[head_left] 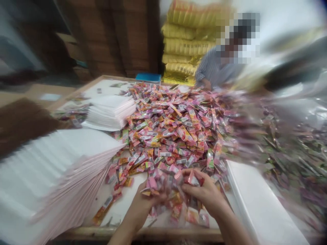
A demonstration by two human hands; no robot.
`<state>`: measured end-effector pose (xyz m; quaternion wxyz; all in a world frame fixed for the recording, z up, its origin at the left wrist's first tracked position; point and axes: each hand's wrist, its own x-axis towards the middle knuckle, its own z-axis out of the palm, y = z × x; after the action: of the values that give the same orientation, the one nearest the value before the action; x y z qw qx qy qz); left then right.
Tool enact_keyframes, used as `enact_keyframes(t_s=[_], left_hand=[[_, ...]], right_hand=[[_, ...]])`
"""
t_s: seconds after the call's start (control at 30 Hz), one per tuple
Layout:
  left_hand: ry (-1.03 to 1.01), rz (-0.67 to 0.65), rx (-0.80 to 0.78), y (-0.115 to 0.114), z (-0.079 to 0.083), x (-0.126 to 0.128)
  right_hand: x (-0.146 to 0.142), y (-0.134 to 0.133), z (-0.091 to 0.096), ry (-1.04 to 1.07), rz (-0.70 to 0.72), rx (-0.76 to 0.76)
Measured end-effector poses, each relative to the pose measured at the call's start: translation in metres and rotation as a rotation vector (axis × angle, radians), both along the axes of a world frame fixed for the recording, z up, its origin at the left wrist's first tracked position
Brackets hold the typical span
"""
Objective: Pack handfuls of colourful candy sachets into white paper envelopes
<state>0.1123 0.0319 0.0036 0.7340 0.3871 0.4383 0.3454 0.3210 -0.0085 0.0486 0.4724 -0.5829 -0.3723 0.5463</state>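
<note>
At the near edge of the snack-packet pile [176, 126], the left hand [145, 201] and right hand [206, 191] curled partway closed around several snack packets [193, 179], whose loose bunching and glossy wrappers could have let some slip.

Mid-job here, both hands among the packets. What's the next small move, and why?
Probably ease the right hand toward the left hand, bringing its packet into the cluster between them: the hands face each other, and packets there lie at mixed angles, though motion blur hides details.
</note>
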Motion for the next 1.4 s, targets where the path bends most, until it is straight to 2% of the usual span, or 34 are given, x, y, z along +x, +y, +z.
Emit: enact_keyframes(t_s=[0.1, 0.27, 0.37, 0.43, 0.5, 0.53, 0.57, 0.63, 0.7, 0.73, 0.8, 0.87, 0.93, 1.03, 1.13, 1.27, 1.4], left_hand=[[-0.044, 0.027, -0.071, -0.005, -0.006, -0.025], [-0.103, 0.192, -0.204, -0.011, -0.015, -0.062], [-0.037, 0.230, -0.110, -0.011, -0.021, -0.070], [0.068, 0.306, -0.043, -0.006, -0.028, -0.074], [0.143, 0.406, -0.049, 0.000, -0.035, -0.083], [0.156, 0.438, -0.071, 0.004, -0.038, -0.088], [0.153, 0.449, -0.096, 0.007, -0.040, -0.093], [0.131, 0.426, -0.136, 0.012, -0.040, -0.100], [0.092, 0.375, -0.165, 0.014, -0.036, -0.099], [0.070, 0.345, -0.174, 0.014, -0.033, -0.095], [0.029, 0.289, -0.193, 0.013, -0.027, -0.083], [0.007, 0.236, -0.236, 0.011, -0.022, -0.069], [-0.010, 0.189, -0.276, 0.010, -0.020, -0.059], [-0.047, 0.098, -0.284, 0.009, -0.022, -0.052], [0.009, 0.015, -0.278, 0.007, -0.027, -0.054], [0.178, 0.045, -0.213, 0.003, -0.033, -0.058], [0.164, 0.055, -0.190, 0.003, -0.038, -0.066]], right_hand=[[-0.034, 0.003, -0.011, 0.187, -0.019, -0.031], [-0.092, 0.014, -0.039, 0.469, -0.028, -0.196], [-0.116, 0.013, -0.057, 0.448, 0.076, -0.209], [-0.124, 0.011, -0.070, 0.422, 0.190, -0.252], [-0.119, 0.014, -0.083, 0.407, 0.285, -0.359], [-0.111, 0.019, -0.089, 0.371, 0.282, -0.387], [-0.099, 0.027, -0.093, 0.311, 0.234, -0.380], [-0.066, 0.046, -0.097, 0.156, 0.051, -0.291], [-0.030, 0.064, -0.093, 0.044, -0.123, -0.209], [-0.015, 0.070, -0.089, 0.021, -0.165, -0.189], [0.000, 0.070, -0.079, 0.045, -0.132, -0.165], [-0.002, 0.059, -0.071, 0.178, -0.015, -0.158], [-0.017, 0.043, -0.068, 0.405, 0.096, -0.180], [-0.040, 0.027, -0.076, 0.730, 0.127, -0.242], [-0.052, 0.023, -0.088, 0.931, 0.131, -0.279], [-0.058, 0.019, -0.103, 0.975, 0.185, -0.261], [-0.060, 0.011, -0.109, 0.949, 0.218, -0.228]])
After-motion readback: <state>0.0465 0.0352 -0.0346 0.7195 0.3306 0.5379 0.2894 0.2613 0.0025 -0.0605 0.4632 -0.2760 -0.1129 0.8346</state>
